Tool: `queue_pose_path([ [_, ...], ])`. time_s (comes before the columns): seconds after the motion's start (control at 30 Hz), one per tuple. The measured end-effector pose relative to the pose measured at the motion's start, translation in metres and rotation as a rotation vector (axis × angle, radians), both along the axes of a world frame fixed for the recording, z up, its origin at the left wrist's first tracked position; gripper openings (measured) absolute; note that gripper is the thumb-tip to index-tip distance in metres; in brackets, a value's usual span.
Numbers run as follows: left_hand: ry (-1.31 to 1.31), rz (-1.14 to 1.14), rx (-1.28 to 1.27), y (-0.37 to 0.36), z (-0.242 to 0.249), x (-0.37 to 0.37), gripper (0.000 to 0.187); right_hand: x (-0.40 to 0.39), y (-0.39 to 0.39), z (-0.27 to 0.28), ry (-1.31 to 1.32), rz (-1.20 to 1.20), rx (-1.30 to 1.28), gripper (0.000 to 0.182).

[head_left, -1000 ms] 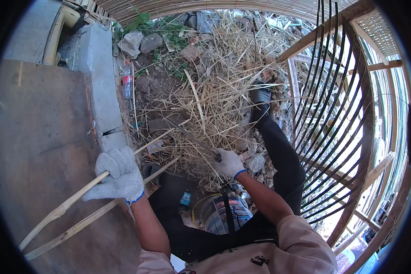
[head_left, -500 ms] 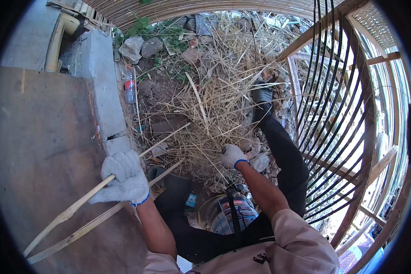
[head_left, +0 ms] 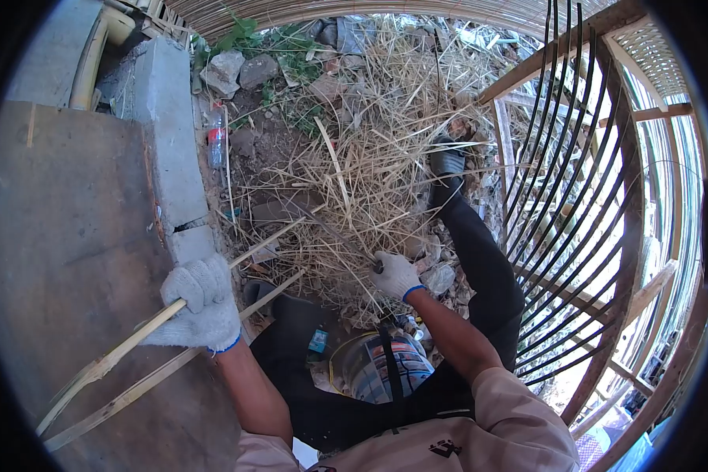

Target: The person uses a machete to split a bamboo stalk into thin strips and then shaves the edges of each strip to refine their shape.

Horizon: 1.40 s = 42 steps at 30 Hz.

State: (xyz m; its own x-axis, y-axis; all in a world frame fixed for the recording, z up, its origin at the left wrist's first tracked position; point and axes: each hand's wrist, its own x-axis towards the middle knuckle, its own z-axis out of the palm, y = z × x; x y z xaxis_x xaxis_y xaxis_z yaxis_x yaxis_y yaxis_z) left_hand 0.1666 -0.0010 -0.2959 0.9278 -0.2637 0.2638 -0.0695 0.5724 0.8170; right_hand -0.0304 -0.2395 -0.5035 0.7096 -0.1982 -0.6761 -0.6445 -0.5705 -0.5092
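Bamboo strip (head_left: 151, 324) looks partly shaved, its rough part unfinished. I see left hand (head_left: 210, 311) closed around it, right hand (head_left: 398, 278) gripping knife (head_left: 378, 267).

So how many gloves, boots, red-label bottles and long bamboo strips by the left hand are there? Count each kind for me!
Knitted gloves, left and right: 2
Dark boots, far and near: 2
Red-label plastic bottle: 1
Long bamboo strips, upper and lower: 2
Total: 7
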Motion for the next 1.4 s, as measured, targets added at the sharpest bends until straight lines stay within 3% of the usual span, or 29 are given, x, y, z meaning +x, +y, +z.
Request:
queue_pose_path([
  [0.07, 0.005, -0.037, -0.005, -0.002, 0.002, 0.000, 0.086, -0.014, 0.001, -0.046, -0.007, -0.042, -0.001, 0.032],
  [0.13, -0.003, -0.047, -0.013, -0.003, 0.003, -0.002, 0.086, -0.009, -0.001, -0.057, 0.045, -0.028, -0.054, 0.032],
  [0.4, 0.045, 0.032, -0.017, 0.000, -0.001, 0.000, 0.088, -0.020, 0.002, -0.040, 0.046, -0.078, -0.067, 0.034],
  [0.6, 0.036, 0.113, -0.014, 0.009, -0.008, 0.004, 0.087, -0.028, -0.001, -0.067, 0.056, -0.058, -0.072, 0.034],
  [0.77, 0.160, 0.474, 0.080, 0.000, -0.005, 0.003, 0.088, -0.016, 0.014, -0.009, 0.057, -0.077, -0.063, 0.034],
  [0.87, 0.172, 0.484, -0.026, 0.004, -0.010, 0.004, 0.087, -0.010, 0.026, -0.003, -0.023, -0.069, 0.017, 0.035],
  [1.03, 0.136, 0.486, 0.076, 0.000, -0.010, 0.004, 0.085, -0.019, 0.021, -0.048, 0.020, -0.139, -0.005, 0.035],
  [1.27, 0.141, 0.506, 0.100, -0.005, -0.005, 0.004, 0.086, -0.022, 0.022, -0.033, -0.080, -0.122, 0.062, 0.033],
  [1.4, 0.113, 0.400, 0.034, 0.004, -0.010, 0.002, 0.084, -0.023, 0.022, -0.052, -0.029, -0.092, -0.054, 0.033],
])
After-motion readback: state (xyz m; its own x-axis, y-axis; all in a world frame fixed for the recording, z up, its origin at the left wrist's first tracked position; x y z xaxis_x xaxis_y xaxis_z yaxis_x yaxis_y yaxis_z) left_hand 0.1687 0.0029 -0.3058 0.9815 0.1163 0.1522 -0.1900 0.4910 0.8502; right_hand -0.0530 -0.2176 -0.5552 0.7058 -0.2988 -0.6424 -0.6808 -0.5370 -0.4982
